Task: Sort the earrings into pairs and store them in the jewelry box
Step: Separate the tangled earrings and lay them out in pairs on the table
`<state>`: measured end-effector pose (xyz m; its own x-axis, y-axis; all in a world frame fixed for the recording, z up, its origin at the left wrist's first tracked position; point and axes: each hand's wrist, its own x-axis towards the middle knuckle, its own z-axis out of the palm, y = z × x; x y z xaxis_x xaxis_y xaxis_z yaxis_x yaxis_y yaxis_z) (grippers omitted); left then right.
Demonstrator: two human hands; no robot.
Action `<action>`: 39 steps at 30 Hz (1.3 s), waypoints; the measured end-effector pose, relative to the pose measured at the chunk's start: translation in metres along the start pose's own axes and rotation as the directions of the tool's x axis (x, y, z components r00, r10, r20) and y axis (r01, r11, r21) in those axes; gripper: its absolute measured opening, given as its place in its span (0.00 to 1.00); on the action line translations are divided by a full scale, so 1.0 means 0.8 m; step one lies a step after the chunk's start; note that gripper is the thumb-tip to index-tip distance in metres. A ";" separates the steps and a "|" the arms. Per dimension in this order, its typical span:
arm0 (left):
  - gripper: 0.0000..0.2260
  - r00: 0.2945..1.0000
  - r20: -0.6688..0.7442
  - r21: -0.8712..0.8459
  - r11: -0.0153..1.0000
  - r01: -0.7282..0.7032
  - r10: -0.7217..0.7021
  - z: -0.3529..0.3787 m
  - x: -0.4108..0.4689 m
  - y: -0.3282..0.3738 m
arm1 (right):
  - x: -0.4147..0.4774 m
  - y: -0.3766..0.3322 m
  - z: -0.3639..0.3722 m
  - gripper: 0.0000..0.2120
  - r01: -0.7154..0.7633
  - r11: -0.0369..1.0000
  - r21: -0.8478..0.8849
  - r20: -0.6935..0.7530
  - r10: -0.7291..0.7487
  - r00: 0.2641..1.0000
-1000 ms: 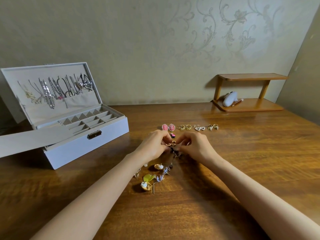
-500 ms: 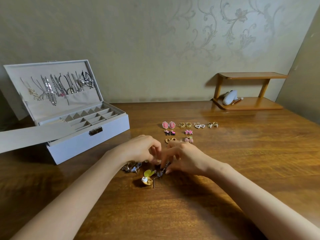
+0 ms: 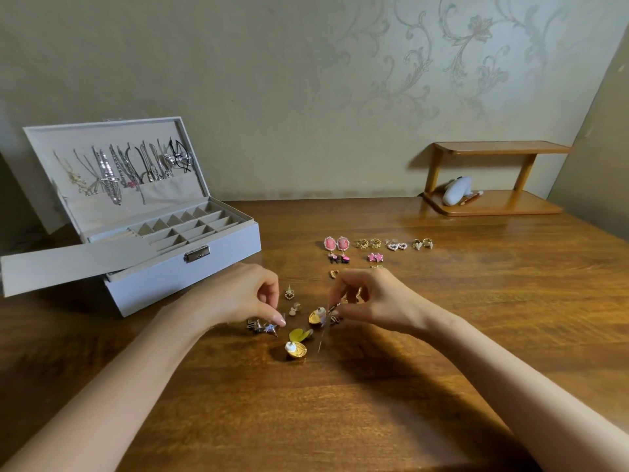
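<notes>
Loose earrings lie in front of me on the wooden table (image 3: 442,335): two gold shell earrings (image 3: 296,350), a yellow-green leaf piece (image 3: 299,333), small studs (image 3: 289,294) and silver star earrings (image 3: 263,327). My left hand (image 3: 241,294) has curled fingers, and its thumb tip is down on the silver stars. Whether it pinches one is unclear. My right hand (image 3: 371,301) pinches a long thin silver earring (image 3: 323,330) that hangs down beside the upper shell. Sorted pairs (image 3: 337,243) lie in rows behind my hands. The open grey jewelry box (image 3: 183,264) stands at left.
Necklaces (image 3: 112,175) hang inside the box lid, and a grey flap (image 3: 68,264) juts from the box toward the left. A small wooden shelf (image 3: 493,204) holding a white object (image 3: 456,194) stands at the back right against the wall.
Both hands came back from the sorted rows to the loose pile. My hands then drew apart, the left onto the silver stars and the right lifting the thin earring.
</notes>
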<state>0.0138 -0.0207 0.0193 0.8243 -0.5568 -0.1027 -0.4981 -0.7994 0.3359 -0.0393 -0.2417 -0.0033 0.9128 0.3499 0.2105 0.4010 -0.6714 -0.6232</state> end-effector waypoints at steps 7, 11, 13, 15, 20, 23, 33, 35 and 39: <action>0.08 0.997 -0.072 0.114 0.993 0.035 -0.026 0.017 -0.004 0.000 | -0.002 -0.005 -0.003 0.04 -0.021 0.995 0.100 -0.037 0.025 0.999; 0.07 0.995 -0.096 0.066 0.997 0.028 -0.022 0.013 -0.005 -0.003 | -0.004 0.000 -0.006 0.05 -0.034 0.980 0.197 -0.051 0.045 0.998; 0.06 0.990 -0.143 0.043 0.999 -0.012 0.018 0.007 -0.006 -0.001 | -0.004 0.003 -0.008 0.07 -0.039 0.960 0.277 -0.049 0.054 0.997; 0.06 0.978 -0.192 0.002 0.997 -0.078 0.077 0.002 -0.007 0.005 | -0.005 0.006 -0.013 0.08 -0.040 0.945 0.324 -0.061 0.063 0.996; 0.07 0.941 -0.278 -0.160 0.956 -0.245 0.194 0.004 -0.002 0.039 | -0.011 0.009 -0.021 0.03 -0.061 0.918 0.391 -0.113 0.113 0.987; 0.09 0.929 -0.301 -0.221 0.932 -0.286 0.214 0.011 0.005 0.058 | -0.016 0.013 -0.026 0.04 -0.081 0.944 0.319 -0.114 0.124 0.986; 0.08 0.949 -0.222 -0.232 0.933 -0.276 0.226 0.029 0.025 0.086 | -0.035 0.014 -0.056 0.09 -0.158 0.936 0.314 -0.035 0.177 0.984; 0.05 0.947 -0.213 -0.236 0.928 -0.289 0.241 0.032 0.027 0.090 | -0.039 0.017 -0.061 0.07 -0.162 0.931 0.327 -0.031 0.182 0.983; 0.03 0.939 -0.184 -0.232 0.916 -0.328 0.290 0.034 0.029 0.096 | -0.048 0.020 -0.069 0.04 -0.153 0.931 0.331 -0.014 0.167 0.986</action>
<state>-0.0131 -0.1011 0.0170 0.6796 -0.7128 0.1735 -0.6640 -0.4970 0.5587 -0.0634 -0.3018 0.0204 0.9680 0.2235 0.1141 0.2084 -0.4627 -0.8617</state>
